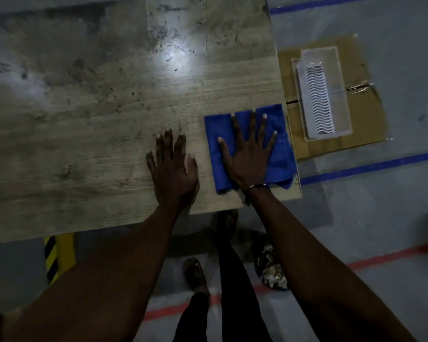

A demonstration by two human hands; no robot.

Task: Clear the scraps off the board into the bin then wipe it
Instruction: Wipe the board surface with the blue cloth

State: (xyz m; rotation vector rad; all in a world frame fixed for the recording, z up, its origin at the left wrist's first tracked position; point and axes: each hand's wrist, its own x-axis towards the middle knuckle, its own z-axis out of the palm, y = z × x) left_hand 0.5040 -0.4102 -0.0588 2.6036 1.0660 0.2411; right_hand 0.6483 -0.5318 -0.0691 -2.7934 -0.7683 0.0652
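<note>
A dim grey floor [393, 218] with blue tape lines lies under a worn wooden board [97, 107]. A folded blue cloth [281, 154] sits at the board's near right corner. On it the right hand [248, 160] presses flat, fingers spread straight. Just left of the cloth the left hand [173, 174] rests flat on bare wood, fingers straight. Beyond the board's right edge — a white plastic tray [323, 93] on cardboard [363, 112]. Below the board's near edge, a bin [271, 267] holds scraps.
</note>
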